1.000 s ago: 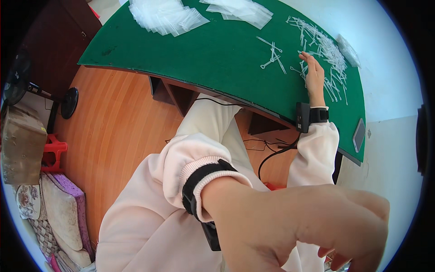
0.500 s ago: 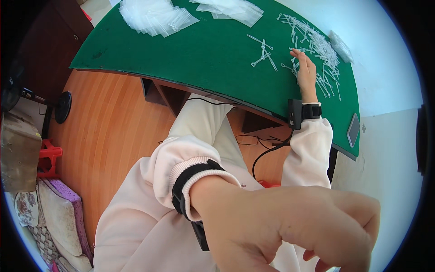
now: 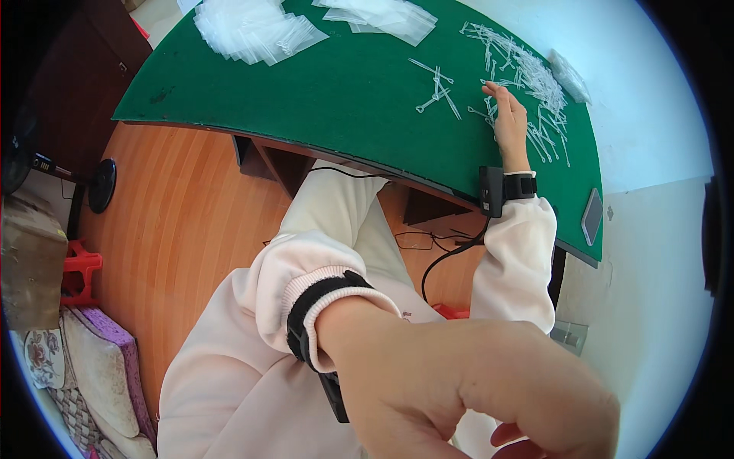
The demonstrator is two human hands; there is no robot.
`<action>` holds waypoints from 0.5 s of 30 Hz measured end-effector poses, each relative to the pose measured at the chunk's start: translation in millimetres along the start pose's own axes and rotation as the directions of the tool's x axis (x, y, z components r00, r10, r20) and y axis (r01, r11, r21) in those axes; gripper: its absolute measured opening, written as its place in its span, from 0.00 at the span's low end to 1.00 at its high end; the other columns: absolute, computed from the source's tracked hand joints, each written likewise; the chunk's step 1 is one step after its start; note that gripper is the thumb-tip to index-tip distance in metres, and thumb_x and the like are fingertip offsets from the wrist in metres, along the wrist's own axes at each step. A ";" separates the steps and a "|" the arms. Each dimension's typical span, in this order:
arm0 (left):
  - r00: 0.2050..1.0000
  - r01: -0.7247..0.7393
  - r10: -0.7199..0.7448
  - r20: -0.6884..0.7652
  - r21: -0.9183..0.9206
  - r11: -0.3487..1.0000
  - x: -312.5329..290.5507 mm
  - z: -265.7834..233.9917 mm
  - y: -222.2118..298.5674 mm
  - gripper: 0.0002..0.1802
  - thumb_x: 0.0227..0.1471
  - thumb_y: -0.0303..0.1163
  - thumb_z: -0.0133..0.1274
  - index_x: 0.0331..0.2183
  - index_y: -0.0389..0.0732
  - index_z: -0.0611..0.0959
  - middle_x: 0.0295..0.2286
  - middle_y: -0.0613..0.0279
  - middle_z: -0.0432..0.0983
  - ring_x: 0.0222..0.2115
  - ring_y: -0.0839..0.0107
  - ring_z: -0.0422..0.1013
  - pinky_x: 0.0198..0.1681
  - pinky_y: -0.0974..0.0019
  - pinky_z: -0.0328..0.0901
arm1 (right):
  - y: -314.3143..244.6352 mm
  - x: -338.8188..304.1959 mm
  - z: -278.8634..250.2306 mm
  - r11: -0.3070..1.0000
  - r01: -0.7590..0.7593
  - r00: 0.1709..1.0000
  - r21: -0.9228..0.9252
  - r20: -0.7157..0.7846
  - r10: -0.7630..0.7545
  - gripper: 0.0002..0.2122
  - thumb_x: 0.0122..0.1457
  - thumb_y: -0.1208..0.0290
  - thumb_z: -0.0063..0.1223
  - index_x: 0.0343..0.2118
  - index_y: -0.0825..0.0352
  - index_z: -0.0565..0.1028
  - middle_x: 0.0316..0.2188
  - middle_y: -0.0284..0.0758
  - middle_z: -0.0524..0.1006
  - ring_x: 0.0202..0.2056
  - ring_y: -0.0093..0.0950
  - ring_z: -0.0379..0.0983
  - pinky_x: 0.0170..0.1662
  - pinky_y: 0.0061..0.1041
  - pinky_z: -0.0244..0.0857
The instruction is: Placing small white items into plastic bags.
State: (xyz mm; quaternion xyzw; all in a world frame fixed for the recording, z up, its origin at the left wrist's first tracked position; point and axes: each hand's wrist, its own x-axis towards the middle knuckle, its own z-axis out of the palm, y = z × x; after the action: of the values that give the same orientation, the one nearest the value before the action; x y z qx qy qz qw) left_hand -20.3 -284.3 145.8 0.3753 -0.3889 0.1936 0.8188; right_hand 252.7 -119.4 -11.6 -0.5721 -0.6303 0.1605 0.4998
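Close up at the bottom, my left hand (image 3: 459,375) is curled with its fingers bent in; anything inside it is hidden. On the green table my right hand (image 3: 510,126) rests on its edge, fingers stretched out. It lies beside a pile of thin clear plastic sticks with small rings at their ends (image 3: 535,76), its fingertips at the pile's left side. Left of that hand lies a small crossed group of the same sticks (image 3: 437,96), apart from the pile.
Two stacks of clear plastic bags, a larger one (image 3: 256,30) and a smaller one (image 3: 382,17), lie along the table's far side. A packed clear bag (image 3: 569,76) sits beyond the pile. A phone (image 3: 592,217) lies at the right edge. A black cable (image 3: 436,268) hangs below my right wrist.
My left hand has shifted slightly left and down in the picture. The table and my right hand appear a little further left, as the view has moved slightly.
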 end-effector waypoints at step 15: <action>0.982 -0.019 -0.026 -0.185 -0.236 0.972 -2.8 23.5 -15.5 0.06 0.48 0.23 0.51 0.28 0.28 0.78 0.22 0.57 0.70 0.20 0.73 0.64 0.20 0.74 0.57 | -0.3 0.5 -0.4 1.000 -0.003 1.000 -0.009 0.014 0.003 0.20 0.61 0.57 0.37 0.41 0.68 0.75 0.36 0.33 0.77 0.40 0.19 0.66 0.49 0.20 0.53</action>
State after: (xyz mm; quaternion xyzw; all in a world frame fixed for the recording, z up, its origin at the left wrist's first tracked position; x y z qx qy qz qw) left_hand -24.1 -312.4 146.2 0.2558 -0.3300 0.1787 0.8909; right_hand 252.9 -119.2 -11.0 -0.5739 -0.6337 0.1625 0.4926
